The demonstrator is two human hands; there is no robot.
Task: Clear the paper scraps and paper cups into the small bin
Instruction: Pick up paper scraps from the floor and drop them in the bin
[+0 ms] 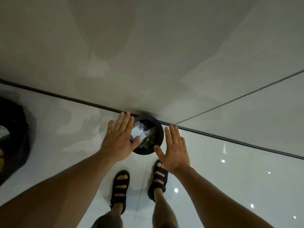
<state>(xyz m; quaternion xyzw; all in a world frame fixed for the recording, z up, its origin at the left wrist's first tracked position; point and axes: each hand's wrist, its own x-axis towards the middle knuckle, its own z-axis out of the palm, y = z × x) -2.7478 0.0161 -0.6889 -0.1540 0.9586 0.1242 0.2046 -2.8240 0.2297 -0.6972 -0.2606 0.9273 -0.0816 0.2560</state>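
Small bin [160, 134] sits on the floor [230, 178] dead between left hand [119, 139] and right hand [175, 148], left one looks nearer its rim, fingers [126, 122] on both straight, apart, holding nothing.

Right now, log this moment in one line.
left hand: open, empty | right hand: open, empty | small bin: upright between hands, paper inside
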